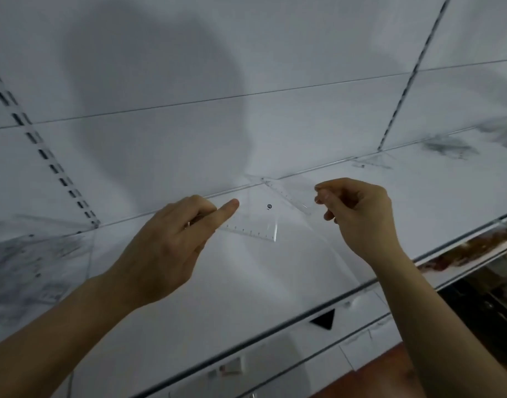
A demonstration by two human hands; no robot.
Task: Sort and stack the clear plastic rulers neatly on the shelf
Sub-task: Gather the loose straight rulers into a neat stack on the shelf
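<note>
Both hands are working above a white shelf, near its back wall. The left hand is gripping the left end of a clear triangular ruler, its forefinger lying straight along the ruler's upper edge, while the right hand is pinching the end of a second clear ruler between thumb and fingertips. Blurred heaps of more rulers are lying at the shelf's far left and far right.
</note>
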